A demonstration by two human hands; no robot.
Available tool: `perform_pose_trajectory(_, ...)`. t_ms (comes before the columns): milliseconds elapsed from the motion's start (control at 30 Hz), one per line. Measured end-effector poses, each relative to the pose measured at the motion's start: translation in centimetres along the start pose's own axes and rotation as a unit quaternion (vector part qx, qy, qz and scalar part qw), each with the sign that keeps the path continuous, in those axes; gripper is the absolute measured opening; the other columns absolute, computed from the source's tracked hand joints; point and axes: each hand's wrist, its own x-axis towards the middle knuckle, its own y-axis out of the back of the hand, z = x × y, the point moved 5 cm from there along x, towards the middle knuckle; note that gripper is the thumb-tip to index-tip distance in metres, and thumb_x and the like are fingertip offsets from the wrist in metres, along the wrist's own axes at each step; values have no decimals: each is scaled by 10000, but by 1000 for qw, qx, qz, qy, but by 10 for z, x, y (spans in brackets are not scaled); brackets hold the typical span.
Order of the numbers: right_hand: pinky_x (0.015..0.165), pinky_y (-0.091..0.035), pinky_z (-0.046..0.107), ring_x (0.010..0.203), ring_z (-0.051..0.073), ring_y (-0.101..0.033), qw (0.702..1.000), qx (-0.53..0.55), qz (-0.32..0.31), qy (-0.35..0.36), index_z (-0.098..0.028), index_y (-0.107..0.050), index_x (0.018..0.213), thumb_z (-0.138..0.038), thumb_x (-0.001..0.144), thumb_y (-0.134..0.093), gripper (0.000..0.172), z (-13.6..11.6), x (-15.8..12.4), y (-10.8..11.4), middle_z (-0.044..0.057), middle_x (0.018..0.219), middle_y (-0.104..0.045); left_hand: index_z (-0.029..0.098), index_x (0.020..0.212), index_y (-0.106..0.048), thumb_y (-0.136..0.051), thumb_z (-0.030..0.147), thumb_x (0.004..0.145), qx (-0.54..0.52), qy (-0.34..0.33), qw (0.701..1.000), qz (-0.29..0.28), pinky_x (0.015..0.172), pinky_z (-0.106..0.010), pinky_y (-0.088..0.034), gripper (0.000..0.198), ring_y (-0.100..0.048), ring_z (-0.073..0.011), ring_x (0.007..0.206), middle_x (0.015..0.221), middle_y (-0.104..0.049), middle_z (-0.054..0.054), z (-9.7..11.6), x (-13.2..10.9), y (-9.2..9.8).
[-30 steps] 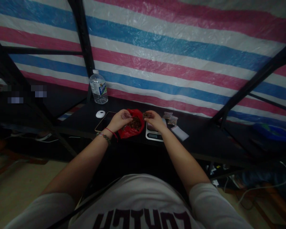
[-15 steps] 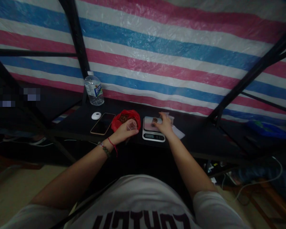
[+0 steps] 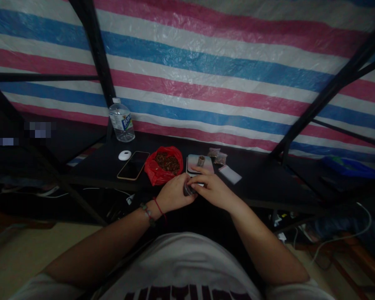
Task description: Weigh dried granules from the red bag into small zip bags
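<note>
In front of the kitchen scale (image 3: 192,161), my left hand (image 3: 174,195) is closed around a small clear plastic bag (image 3: 188,190). My right hand (image 3: 215,191) has its fingertips at the mouth of that bag, thumb and fingers drawn together. Both hands partly cover the scale's front, so its display is hidden. On the weighing plate stands a small round container (image 3: 201,160) with brown bits in it. Left of the scale lies an open red plastic bag (image 3: 152,174) filled with loose brown pieces (image 3: 168,161).
Right of the scale lie two filled small bags (image 3: 220,158) and a stack of flat clear bags (image 3: 230,174). A phone (image 3: 133,166), a white oval case (image 3: 124,155) and a plastic bottle (image 3: 121,121) stand left. Black metal posts (image 3: 96,46) frame the shelf.
My right hand has left the scale, leaving the small container on its plate, and moved to the bag. My left hand has moved right from above the red bag.
</note>
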Motion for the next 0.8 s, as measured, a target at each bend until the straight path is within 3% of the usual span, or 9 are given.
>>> perform_pose_trajectory(100,904,-433,318,1021,197,-599,999,-18,-40,-13,-193,-729,860,-132,830,-527,213,2,-2,-7,73,1067,-664,192,852,-510,-634,263,695,33,5,999,-15,652,-300,-437,212,-602,-200,757,819,-597,-36,8,-2,0)
perform_pose_trajectory(200,666,-427,244,677,133,-580,994,-8,-98,-52,-167,-703,732,-139,809,-527,194,12,-2,-19,18,736,-657,183,837,-526,-640,247,690,59,-7,998,-35,673,-317,-439,197,-606,-214,761,809,-599,-46,16,-3,2)
perform_pose_trajectory(300,603,-383,225,613,113,-531,992,29,-103,-74,-160,-706,791,-101,768,-517,199,19,-2,-18,-4,697,-635,174,990,-545,-747,382,634,-5,-24,998,-54,747,-348,-458,460,-613,-243,852,924,-621,-66,10,0,8)
perform_pose_trajectory(367,614,-386,224,645,117,-531,989,83,-96,-70,-170,-711,926,-96,753,-523,266,23,-2,-12,-2,759,-649,186,1163,-493,-793,420,590,-123,-22,989,-78,802,-350,-466,688,-611,-237,931,1042,-622,-76,-4,5,11)
perform_pose_trajectory(500,600,-384,222,648,118,-516,965,225,-98,-91,-176,-682,1089,-191,753,-591,348,34,-4,4,0,801,-651,154,1000,-557,-752,380,669,-383,65,908,-156,755,-309,-489,445,-634,-165,807,876,-651,-34,-43,14,7)
perform_pose_trajectory(600,570,-369,213,606,102,-487,949,281,-66,-127,-167,-662,1135,-232,697,-669,443,42,-6,16,-9,764,-638,138,884,-584,-796,321,630,-464,139,865,-133,701,-279,-497,379,-622,-123,684,754,-648,-8,-60,16,6)
perform_pose_trajectory(700,543,-362,208,562,89,-462,946,289,-43,-140,-165,-649,1161,-242,678,-683,490,44,-6,21,-22,705,-616,138,909,-600,-811,293,618,-521,158,833,-96,725,-281,-510,392,-640,-133,750,846,-669,-31,-54,15,8)
perform_pose_trajectory(800,528,-361,206,546,87,-453,953,271,-44,-127,-179,-652,1154,-244,710,-647,449,42,-6,21,-29,680,-603,146,1025,-604,-817,280,612,-557,152,806,-131,713,-284,-516,484,-647,-155,811,937,-677,-58,-38,12,5)
